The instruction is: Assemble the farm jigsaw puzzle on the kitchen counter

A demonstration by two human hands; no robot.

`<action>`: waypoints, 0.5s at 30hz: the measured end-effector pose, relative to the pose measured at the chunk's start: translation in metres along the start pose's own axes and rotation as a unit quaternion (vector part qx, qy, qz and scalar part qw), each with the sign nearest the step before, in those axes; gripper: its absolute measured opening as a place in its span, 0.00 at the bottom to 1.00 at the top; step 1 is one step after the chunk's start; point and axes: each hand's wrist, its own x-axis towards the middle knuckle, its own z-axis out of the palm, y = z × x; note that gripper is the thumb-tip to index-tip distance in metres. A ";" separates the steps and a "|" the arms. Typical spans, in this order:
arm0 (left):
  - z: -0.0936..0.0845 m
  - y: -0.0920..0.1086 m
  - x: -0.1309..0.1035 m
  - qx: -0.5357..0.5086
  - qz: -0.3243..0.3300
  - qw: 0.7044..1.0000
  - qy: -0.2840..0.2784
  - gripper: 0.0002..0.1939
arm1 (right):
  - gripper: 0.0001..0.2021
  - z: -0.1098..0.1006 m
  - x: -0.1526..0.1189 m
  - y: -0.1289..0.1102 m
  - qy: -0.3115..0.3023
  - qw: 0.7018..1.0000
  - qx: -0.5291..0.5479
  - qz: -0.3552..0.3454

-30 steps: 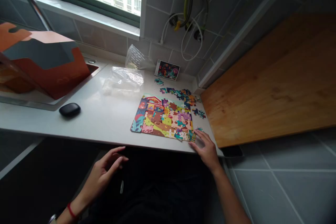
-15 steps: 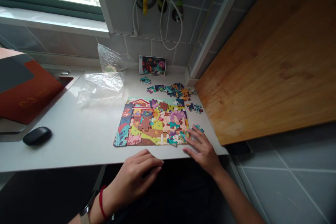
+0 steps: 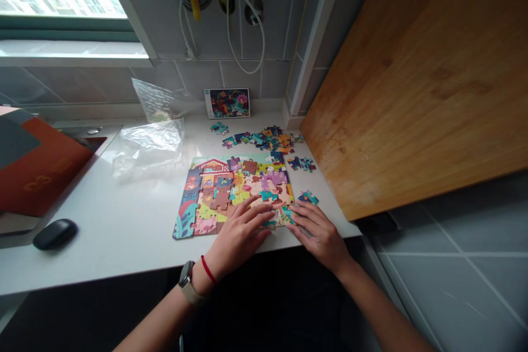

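Note:
A farm-scene jigsaw puzzle (image 3: 206,212) lies on the white counter, with several loose pieces resting on top of its picture. My left hand (image 3: 243,228) is over its lower middle, fingers stretched out and fingertips at the teal pieces near the bottom edge. Part of the picture is hidden under that hand. At the puzzle's lower right corner, my right hand (image 3: 319,231) has its fingers spread, the tips by a teal and orange piece (image 3: 287,214). A loose puzzle piece (image 3: 308,196) sits just beyond the right fingers.
Behind the puzzle is a heap of loose pieces (image 3: 270,138), with a picture card (image 3: 227,103) propped at the wall. Clear plastic bags (image 3: 152,135) lie left of it. A black mouse (image 3: 55,234) and an orange box (image 3: 41,168) stand far left; a wooden board (image 3: 412,104) borders the right.
My left hand has moved up from the counter's front edge onto the puzzle, its fingers straightening. The right hand stays at the corner. The camera view has shifted a little.

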 end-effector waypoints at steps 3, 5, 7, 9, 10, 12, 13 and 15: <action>0.000 -0.001 -0.002 -0.009 -0.007 1.000 0.014 0.23 | 0.13 0.000 -0.002 -0.001 0.009 1.000 -0.002 -0.011; -0.001 -0.001 -0.003 -0.011 -0.023 1.000 0.012 0.26 | 0.15 -0.001 -0.002 -0.003 0.026 1.000 -0.003 -0.005; 0.000 -0.001 -0.003 -0.015 -0.041 0.999 0.008 0.27 | 0.15 -0.002 -0.003 -0.005 0.046 0.999 0.001 0.011; 0.000 -0.001 -0.002 -0.023 -0.049 0.999 0.006 0.23 | 0.14 -0.002 -0.002 -0.007 0.061 0.998 0.005 0.023; -0.001 0.000 -0.002 -0.027 -0.049 0.998 0.005 0.21 | 0.14 -0.003 -0.002 -0.007 0.066 0.998 0.006 0.023; -0.001 0.001 -0.001 -0.036 -0.044 0.998 0.003 0.17 | 0.14 -0.003 -0.002 -0.007 0.072 0.997 0.004 0.017; 0.000 0.001 0.000 -0.040 -0.042 0.998 0.004 0.15 | 0.14 -0.003 -0.002 -0.006 0.074 0.997 0.001 0.012; 0.000 0.001 0.001 -0.049 -0.040 0.998 0.012 0.13 | 0.14 -0.003 -0.003 -0.005 0.075 0.997 -0.004 0.005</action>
